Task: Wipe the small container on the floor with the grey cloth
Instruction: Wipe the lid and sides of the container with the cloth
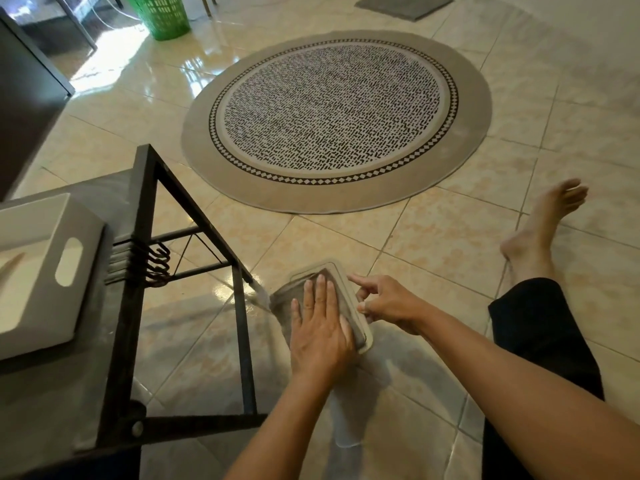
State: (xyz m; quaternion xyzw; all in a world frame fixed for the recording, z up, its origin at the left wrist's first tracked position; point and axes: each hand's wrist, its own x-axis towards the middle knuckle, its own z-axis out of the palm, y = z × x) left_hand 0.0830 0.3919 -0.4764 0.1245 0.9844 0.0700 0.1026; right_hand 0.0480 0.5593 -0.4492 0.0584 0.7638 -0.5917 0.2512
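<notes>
A small flat rectangular container (364, 336) with a pale rim lies on the tiled floor in front of me. A grey cloth (282, 301) is spread over it and hides most of its top. My left hand (320, 327) lies flat on the cloth, palm down, fingers together and stretched out. My right hand (388, 303) rests at the container's right edge, with the index finger pointing left over the rim and the other fingers curled against the side.
A black metal rack (145, 258) stands at the left, holding a white tray (45, 268) with a handle slot. A round patterned rug (332, 119) lies beyond. My bare foot (540, 230) and black trouser leg stretch out to the right. A green basket (162, 15) stands far back.
</notes>
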